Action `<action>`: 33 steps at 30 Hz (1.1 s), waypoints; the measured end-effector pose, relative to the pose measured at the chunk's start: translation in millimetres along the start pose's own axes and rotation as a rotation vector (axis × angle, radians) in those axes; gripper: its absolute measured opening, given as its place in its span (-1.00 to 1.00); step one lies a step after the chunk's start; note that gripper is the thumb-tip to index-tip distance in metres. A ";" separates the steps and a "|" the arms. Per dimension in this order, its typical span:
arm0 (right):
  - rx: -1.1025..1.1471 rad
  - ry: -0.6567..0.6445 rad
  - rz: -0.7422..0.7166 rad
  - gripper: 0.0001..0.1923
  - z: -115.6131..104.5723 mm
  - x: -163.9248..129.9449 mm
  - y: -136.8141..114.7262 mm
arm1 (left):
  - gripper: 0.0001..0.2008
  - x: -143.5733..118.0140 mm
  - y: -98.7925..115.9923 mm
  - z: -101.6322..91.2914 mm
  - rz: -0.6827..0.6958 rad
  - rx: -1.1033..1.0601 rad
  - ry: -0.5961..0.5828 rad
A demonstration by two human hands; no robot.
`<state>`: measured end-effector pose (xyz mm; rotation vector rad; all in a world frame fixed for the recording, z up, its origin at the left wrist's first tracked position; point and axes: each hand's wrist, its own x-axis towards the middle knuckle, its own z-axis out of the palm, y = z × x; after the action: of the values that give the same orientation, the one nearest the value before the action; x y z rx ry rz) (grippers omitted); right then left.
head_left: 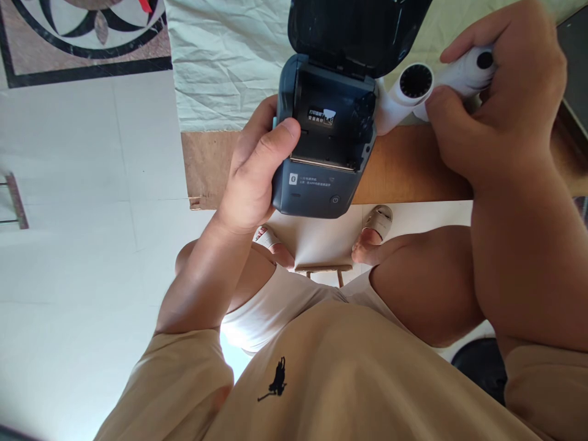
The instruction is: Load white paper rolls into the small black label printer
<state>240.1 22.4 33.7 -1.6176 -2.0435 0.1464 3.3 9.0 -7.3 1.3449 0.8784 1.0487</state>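
Note:
My left hand (257, 171) grips a dark blue-grey label printer (321, 177) by its left side, thumb on the rim of the paper bay. The lid (353, 30) is swung up and the bay (331, 131) lies open, with a small label on its inner wall. To the right, my right hand (500, 104) holds a white paper roll (416, 82) with a black core, its end facing me, just beside the printer's right edge. The printer hangs over the near edge of a wooden table (404, 165).
A creased white cloth (220, 61) covers the table's far part, with brown paper (206, 165) at its left edge. A dark object (574, 67) sits at the far right. Below are my knees, sandalled feet, a stool and pale floor tiles (82, 184).

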 end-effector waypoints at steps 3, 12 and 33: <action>0.003 -0.001 -0.007 -0.68 -0.1 -0.2 -0.4 | -0.56 0.4 -0.3 -0.4 -0.005 -0.008 -0.010; 0.005 -0.002 -0.007 -0.68 0.5 0.7 0.0 | -0.57 -0.7 0.5 -0.5 -0.010 -0.020 -0.005; 0.049 0.043 -0.021 -0.58 2.0 -2.4 1.1 | -0.75 -5.6 12.4 5.9 -0.087 -0.077 0.091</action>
<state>240.5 21.0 30.8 -1.5558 -2.0088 0.1521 6.1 1.0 5.0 1.1928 0.9463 1.0718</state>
